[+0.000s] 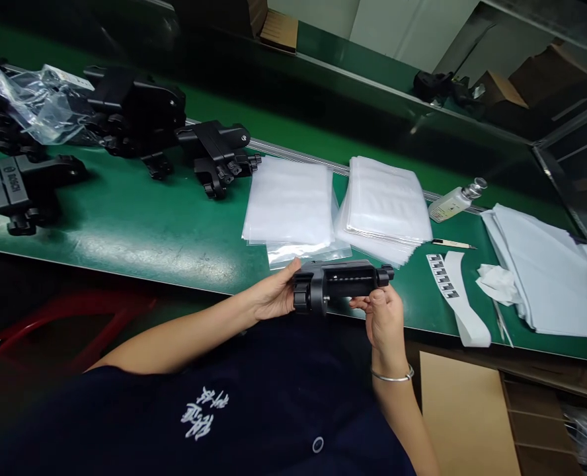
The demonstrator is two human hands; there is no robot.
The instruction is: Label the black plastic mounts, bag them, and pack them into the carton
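Note:
Between my two hands, just over the bench's front edge, is a black clamp mount (349, 280) with knobs at both ends. My left hand (279, 291) is closed round its left end, beside a ribbed knob. At the right end, my right hand (383, 314) grips the mount near a small knob, thumb against its lower edge. Behind it lie two piles of clear plastic bags, the left pile (291, 201) and the thicker right pile (387, 198). Similar black mounts (217, 155) stand to the left, one with BOSCH lettering (13, 185).
On the green bench (174, 238), a strip of labels (452, 284), a pen (453, 244), a white bottle (456, 200), crumpled tissue (498, 284), tweezers (502, 324) and white sheets (556, 271) lie to the right. A cardboard box (465, 403) is below. A red chair (70, 324) stands lower left.

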